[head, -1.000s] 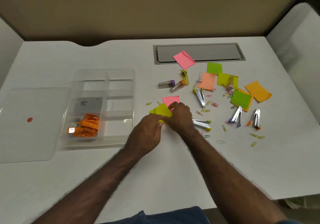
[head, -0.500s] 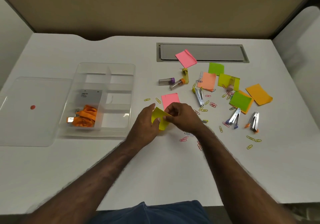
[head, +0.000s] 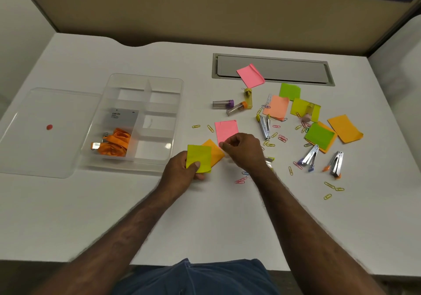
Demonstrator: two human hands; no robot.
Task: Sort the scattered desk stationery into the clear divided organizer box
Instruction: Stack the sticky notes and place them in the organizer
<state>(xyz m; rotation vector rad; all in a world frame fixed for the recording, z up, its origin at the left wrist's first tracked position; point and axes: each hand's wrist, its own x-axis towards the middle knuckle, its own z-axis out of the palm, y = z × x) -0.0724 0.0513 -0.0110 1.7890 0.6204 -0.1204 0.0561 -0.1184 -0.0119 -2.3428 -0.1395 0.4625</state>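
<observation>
L hand grips yellow note, orange note partly hidden behind. R hand pinches pink note corner; stapler mostly hidden under R hand.

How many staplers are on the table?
4 staplers. One lies below the peach note, two sit side by side at the right, and one peeks out from under the right hand. More could be hidden.

- Right hand covers the near edge of a pink note and most of a stapler.
- Print on the card in the organizer is too small to read.
- Yellow note hides part of an orange note.
</observation>
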